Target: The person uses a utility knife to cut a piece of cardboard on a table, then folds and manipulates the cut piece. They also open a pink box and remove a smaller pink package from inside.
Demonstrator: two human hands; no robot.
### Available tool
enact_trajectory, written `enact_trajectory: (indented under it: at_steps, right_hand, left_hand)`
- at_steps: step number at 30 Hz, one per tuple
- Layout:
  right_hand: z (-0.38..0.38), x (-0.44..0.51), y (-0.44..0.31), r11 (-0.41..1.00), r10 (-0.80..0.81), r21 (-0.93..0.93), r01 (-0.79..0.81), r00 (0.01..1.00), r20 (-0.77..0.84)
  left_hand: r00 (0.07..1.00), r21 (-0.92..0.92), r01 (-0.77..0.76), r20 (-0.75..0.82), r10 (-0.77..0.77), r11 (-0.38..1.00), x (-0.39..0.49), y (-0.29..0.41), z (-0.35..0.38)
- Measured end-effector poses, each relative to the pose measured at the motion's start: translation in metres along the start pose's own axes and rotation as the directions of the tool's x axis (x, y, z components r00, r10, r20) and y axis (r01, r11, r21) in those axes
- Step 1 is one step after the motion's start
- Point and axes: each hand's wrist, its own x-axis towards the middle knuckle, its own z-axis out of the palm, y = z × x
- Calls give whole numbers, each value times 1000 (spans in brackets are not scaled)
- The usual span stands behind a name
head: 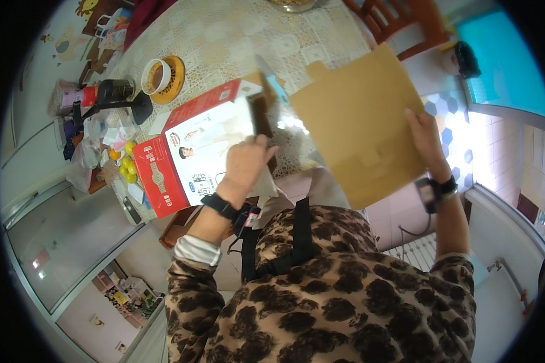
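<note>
My right hand [424, 136] grips the right edge of a flat brown cardboard sheet [354, 118], thumb on its face, fingers hidden behind. The sheet is held up over the table's near edge. On the table to the left lies a red and white printed carton [204, 140], its end towards the sheet standing open. My left hand [247, 163] rests on the carton near that open end; whether its fingers grip the edge cannot be told. Between carton and sheet lies a knife with a light blue handle [278, 88] on the lace tablecloth [236, 41].
At the left stand a white bowl [156, 77] of dark liquid by an orange coaster [175, 79], a black stand [141, 109], plastic bags, and green and orange fruit [128, 168]. A phone [130, 209] lies near the table's edge. A wooden chair [408, 22] is beyond the right side.
</note>
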Motion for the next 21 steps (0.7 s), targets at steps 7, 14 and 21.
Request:
enact_trajectory:
  at_steps: [7, 14, 21]
  right_hand:
    - [31, -7, -23, 998, -7, 59, -3, 988, 157]
    - [38, -1, -65, 989, -144, 18, 144, 959, 244]
    - [48, 13, -91, 955, -275, 162, 247, 944, 182]
  left_hand:
    - [946, -337, 307, 2, -325, 890, -33, -23, -38]
    - [814, -805, 297, -68, -577, 514, -67, -52, -59]
    - [797, -854, 280, -47, -602, 438, -67, -61, -52]
